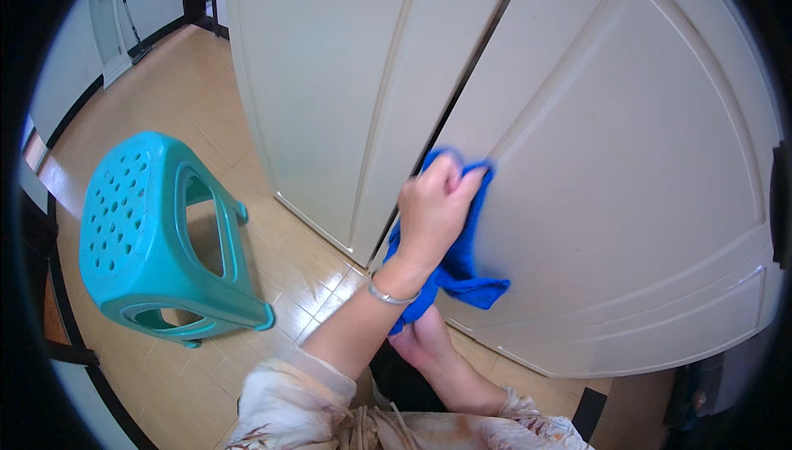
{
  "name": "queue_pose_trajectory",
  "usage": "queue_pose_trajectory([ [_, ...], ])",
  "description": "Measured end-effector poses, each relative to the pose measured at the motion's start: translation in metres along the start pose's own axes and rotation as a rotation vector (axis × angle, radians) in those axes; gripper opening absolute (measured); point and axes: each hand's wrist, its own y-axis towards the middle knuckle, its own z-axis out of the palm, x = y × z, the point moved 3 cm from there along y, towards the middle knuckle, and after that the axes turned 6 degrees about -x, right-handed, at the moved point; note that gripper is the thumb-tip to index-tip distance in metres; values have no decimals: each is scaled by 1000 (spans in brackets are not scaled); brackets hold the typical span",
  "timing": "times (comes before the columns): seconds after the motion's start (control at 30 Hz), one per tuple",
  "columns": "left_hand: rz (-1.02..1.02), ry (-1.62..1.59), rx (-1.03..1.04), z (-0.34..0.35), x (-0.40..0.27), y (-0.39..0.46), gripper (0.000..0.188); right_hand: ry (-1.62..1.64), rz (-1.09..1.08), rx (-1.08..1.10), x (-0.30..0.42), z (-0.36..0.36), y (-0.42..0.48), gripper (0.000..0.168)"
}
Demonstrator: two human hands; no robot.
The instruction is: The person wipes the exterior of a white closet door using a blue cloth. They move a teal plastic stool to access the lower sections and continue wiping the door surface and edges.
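My left hand [433,212], with a silver bangle [391,296] on its wrist, is shut on a blue cloth [473,289] and blurred by motion. It is in front of the gap between two cream cabinet doors with raised panels, near the edge of the right door [594,215]. Below it, my right hand [421,338] grips the cloth's lower end by my body; its fingers are partly hidden behind the fabric. One corner of the cloth hangs to the right. The left door [322,91] stands beyond the dark gap.
A turquoise plastic stool [167,227] with a perforated seat stands on the tan tiled floor [204,140] to my left. A long-handled mop [133,29] leans on the far wall. Dark items [711,394] lie at lower right.
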Motion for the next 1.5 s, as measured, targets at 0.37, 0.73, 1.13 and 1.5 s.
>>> queue_pose_trajectory([
  [0.37, -427, -390, 221, 7, 26, -15, 37, 79, 27, 22, 0, -5, -11, 27],
  [0.73, -514, -44, 291, -13, 132, -90, 31, 34, 113, -325, -19, -29, -21, 22],
  [1.13, -626, -327, 471, 11, 121, -97, 24, 71, 81, -365, -8, -45, -21, 28],
  [1.5, -903, -414, 404, 14, 113, -101, 20, 80, 59, -380, -1, -45, -22, 32],
])
